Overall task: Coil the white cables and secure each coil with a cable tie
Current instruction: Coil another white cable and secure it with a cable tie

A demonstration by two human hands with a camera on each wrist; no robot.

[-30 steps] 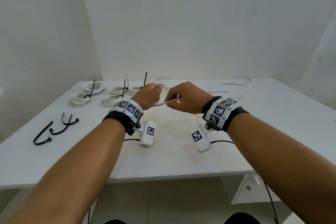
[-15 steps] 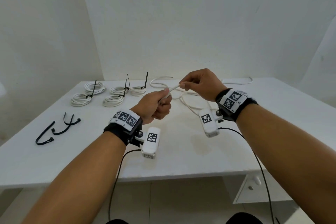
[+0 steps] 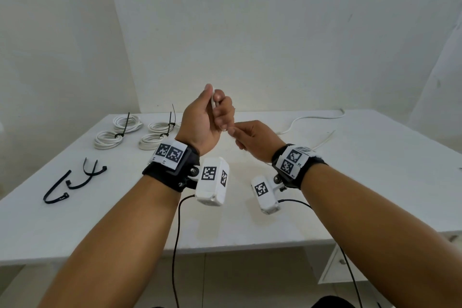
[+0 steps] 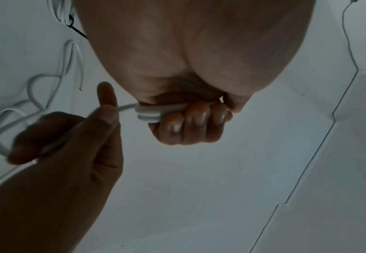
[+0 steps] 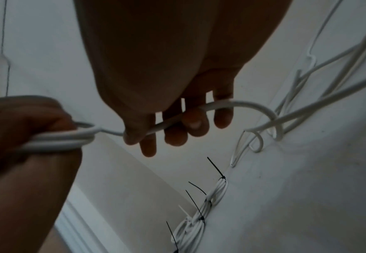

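On the far left of the tabletop (image 3: 250, 227), four finished coils (image 3: 117, 132) are lying tied with black cable ties, and spare cable ties (image 3: 72, 180) are waiting nearer the left edge. The left hand (image 3: 200, 122) is rising above the tabletop, its fingers (image 4: 190, 123) curling tight around a few gathered loops of the white cable (image 5: 221, 107). Just to its right, the right hand (image 3: 252, 140) is pinching the running length between thumb and fingers (image 5: 173, 130), feeding it toward the loops.

The cable is looking light and springy, stiff enough to hold a curve yet likely to uncoil if released, so the bundle is best gripped across all its turns at one spot while the free run slides through a loose pinch.

In the head view the loops are almost wholly hiding inside the left fist. The slack is trailing away to the far right in tangled strands, and whether those belong to one cable or several is not clear.
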